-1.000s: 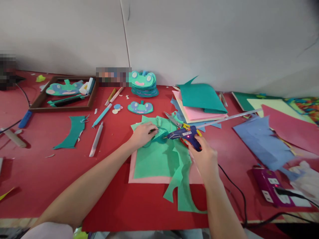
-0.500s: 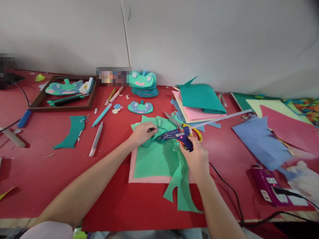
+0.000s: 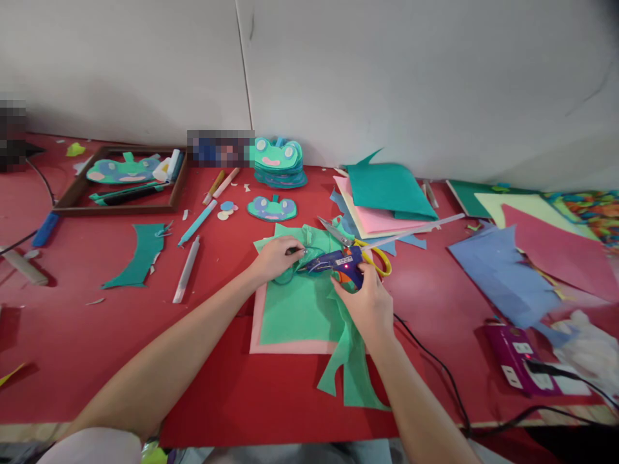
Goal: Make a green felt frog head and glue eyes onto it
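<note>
My right hand [image 3: 366,298] is closed round the handle of a blue glue gun [image 3: 333,261], a long clear glue stick [image 3: 420,232] jutting from its back. The gun's nozzle points left, close to a green felt cutout [image 3: 285,276]. My left hand [image 3: 278,260] has its fingers closed on the edge of that cutout; the pinched part is partly hidden. Beneath both hands lie a green felt sheet [image 3: 300,319] and a pink sheet [image 3: 255,335]. Yellow-handled scissors [image 3: 384,263] lie just behind the gun. Green felt scraps [image 3: 358,374] hang toward me.
Finished frog faces [image 3: 275,154] are stacked by the wall, with another frog face [image 3: 271,208] in front. A wooden tray [image 3: 116,210] and several pens [image 3: 186,269] are leftward. Felt sheets [image 3: 391,190] and a purple power strip [image 3: 510,357] with a black cord are rightward.
My right hand and the glue gun have shifted a little to the left, bringing the nozzle nearer my left fingers. My left hand has stayed almost still.
</note>
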`<move>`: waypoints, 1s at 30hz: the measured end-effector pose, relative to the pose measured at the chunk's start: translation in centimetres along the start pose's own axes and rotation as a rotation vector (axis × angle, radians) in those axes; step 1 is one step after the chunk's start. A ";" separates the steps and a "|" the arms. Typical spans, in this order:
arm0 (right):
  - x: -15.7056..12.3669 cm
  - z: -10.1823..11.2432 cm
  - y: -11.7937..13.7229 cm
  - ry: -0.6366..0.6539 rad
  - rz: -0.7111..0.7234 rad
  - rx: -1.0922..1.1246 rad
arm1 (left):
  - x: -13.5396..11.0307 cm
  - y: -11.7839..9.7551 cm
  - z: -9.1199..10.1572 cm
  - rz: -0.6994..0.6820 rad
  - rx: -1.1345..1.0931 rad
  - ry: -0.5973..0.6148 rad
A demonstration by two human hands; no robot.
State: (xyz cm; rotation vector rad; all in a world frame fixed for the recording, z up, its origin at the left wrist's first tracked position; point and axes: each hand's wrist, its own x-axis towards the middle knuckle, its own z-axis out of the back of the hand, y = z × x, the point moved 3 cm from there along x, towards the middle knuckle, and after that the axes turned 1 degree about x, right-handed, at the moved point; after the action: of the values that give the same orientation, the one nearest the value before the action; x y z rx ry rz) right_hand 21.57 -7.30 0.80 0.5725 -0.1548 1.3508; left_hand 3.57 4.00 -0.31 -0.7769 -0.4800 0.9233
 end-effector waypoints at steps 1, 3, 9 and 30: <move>0.0 0.0 0.0 0.004 -0.002 -0.001 | 0.0 0.0 0.0 -0.002 0.002 0.000; -0.1 -0.1 0.1 0.007 -0.009 -0.003 | 0.0 0.0 0.0 -0.012 0.012 -0.004; -0.2 -0.1 0.3 0.002 -0.037 -0.049 | -0.1 0.0 0.1 -0.006 0.015 -0.008; -0.4 0.3 0.4 0.025 0.025 -0.023 | -0.1 -0.1 0.2 0.034 0.006 0.005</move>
State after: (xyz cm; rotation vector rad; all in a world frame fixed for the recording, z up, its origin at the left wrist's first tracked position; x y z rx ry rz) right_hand 21.15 -7.72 0.99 0.5362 -0.1572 1.3781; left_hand 3.43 3.92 -0.07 -0.7839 -0.4604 0.9538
